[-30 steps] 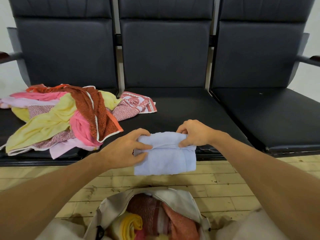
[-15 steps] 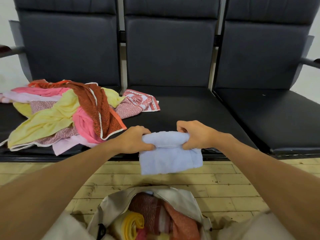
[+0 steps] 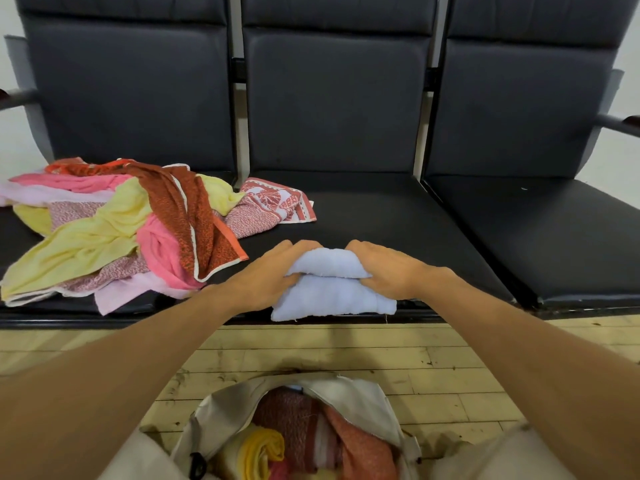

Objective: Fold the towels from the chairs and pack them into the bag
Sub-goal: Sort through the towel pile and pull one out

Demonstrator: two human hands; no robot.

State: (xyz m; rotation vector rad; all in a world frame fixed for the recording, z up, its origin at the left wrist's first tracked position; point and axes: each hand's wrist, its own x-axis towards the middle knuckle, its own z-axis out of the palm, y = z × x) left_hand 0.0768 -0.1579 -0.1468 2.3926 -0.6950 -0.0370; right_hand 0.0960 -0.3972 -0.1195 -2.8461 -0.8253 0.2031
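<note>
three dark chairs (image 3: 363,216) stand side by side in one row. one folded blue towel (image 3: 332,296) lies at the near edge of the middle seat, doubled into two thick layers.

two hands are in view. the left hand (image 3: 266,278) grips the towel's left end, fingers curled over the top layer and thumb tucked into the fold. the right hand (image 3: 388,271) grips the right end in the same way.

one loose pile of towels (image 3: 121,230) covers the left seat, and its right end spills onto the middle seat. it holds yellow, pink, rust-red, pale pink and red-and-white patterned pieces; the exact count cannot be told. the right seat carries no towel.

one pale bag (image 3: 353,393) stands open on the wooden floor (image 3: 346,351), near the camera and just below the hands. at least three folded towels show inside: yellow, dark red and orange.
</note>
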